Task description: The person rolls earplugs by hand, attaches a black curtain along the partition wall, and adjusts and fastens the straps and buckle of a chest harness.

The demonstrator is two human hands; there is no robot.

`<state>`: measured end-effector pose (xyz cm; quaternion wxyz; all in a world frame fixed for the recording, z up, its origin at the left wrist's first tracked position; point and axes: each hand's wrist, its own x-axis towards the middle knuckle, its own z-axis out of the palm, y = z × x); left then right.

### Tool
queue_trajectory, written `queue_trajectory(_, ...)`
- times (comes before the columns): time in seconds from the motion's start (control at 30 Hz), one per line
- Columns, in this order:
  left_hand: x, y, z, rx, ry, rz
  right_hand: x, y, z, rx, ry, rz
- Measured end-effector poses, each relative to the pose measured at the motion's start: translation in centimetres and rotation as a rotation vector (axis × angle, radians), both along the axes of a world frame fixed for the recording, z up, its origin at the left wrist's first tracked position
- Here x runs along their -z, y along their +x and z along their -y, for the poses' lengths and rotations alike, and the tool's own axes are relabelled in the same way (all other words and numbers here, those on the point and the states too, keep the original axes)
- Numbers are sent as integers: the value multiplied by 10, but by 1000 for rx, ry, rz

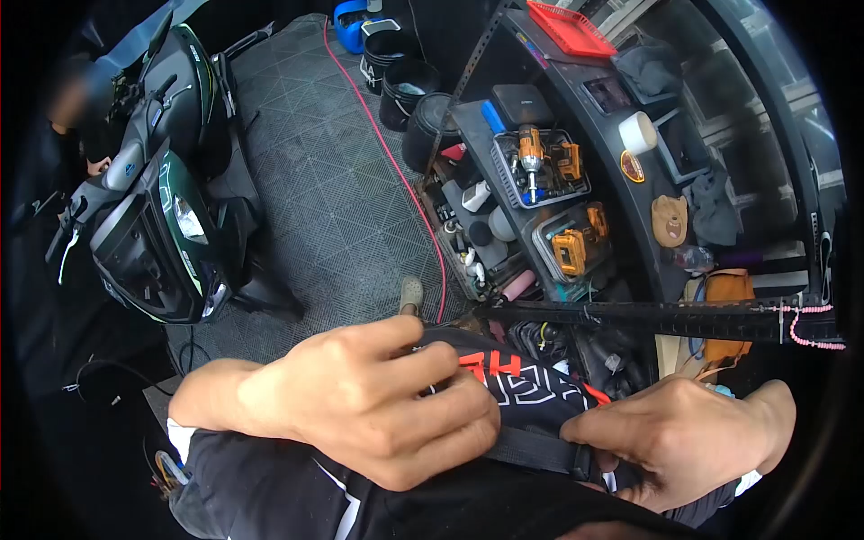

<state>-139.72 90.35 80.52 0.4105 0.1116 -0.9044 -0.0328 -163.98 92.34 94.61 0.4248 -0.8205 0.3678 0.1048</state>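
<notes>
Close to my body lies black fabric (pixel 531 393) printed with white and red lettering, and a flat black strap (pixel 535 450) runs across its near side. My left hand (pixel 387 396) is over the left part of the fabric, fingers curled inward. Whatever its fingertips grip is hidden beneath them. At the strap's right end, my right hand (pixel 670 432) is closed, with thumb and forefinger pinching near the strap's edge. Its other fingers are bent under and partly hidden. Dark clothing with white stripes covers my lap below both hands.
A dark green scooter (pixel 171 198) stands at left, with a person beside it. Shelves on the right carry a cordless driver (pixel 531 162), yellow-black batteries (pixel 569 250) and a red tray (pixel 571 29). Black buckets (pixel 409 94) and a red hose (pixel 382 144) are on the floor.
</notes>
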Motion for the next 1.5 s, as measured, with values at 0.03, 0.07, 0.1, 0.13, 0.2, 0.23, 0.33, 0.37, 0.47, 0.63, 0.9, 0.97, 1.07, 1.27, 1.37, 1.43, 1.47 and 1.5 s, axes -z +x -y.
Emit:
queue_trajectory(0.03,4,1,0,3,4,4,0,1,2,-9,17,-3)
queue_trajectory(0.07,8,1,-1,-15,33,-23,1,2,4,-17,40,-6)
queue_trajectory(0.1,10,1,-3,-34,59,-51,1,3,9,-16,48,-4)
queue_trajectory(0.13,9,3,-1,-29,78,-9,2,4,15,-38,107,-24)
queue_trajectory(0.2,13,2,6,32,209,25,11,6,18,-57,148,-28)
queue_trajectory(0.23,14,0,9,69,306,32,15,7,20,-113,125,-5)
queue_trajectory(0.33,13,9,10,240,631,36,23,13,13,-189,192,-109)
queue_trajectory(0.37,14,14,10,322,835,-20,25,13,10,-157,203,-68)
queue_trajectory(0.47,10,49,4,206,1208,63,29,7,13,-214,147,21)
queue_trajectory(0.63,28,38,-14,406,976,-53,32,6,19,-197,118,62)
queue_trajectory(0.9,40,15,-36,345,1024,-198,46,15,25,-236,-72,131)
queue_trajectory(0.97,43,19,-34,277,1130,-231,48,15,24,-111,-40,160)
queue_trajectory(1.07,39,19,-35,353,1290,-287,51,22,33,-93,11,249)
queue_trajectory(1.27,43,17,-27,572,1345,-334,49,25,29,-146,-100,140)
queue_trajectory(1.37,34,-2,-23,481,1470,-264,69,7,36,251,307,375)
queue_trajectory(1.43,36,-19,-17,485,1351,-250,61,4,33,203,234,344)
queue_trajectory(1.47,38,-27,-15,486,1261,-287,58,0,33,150,177,306)
queue_trajectory(1.5,40,-36,-14,487,1172,-324,60,-9,35,151,168,315)
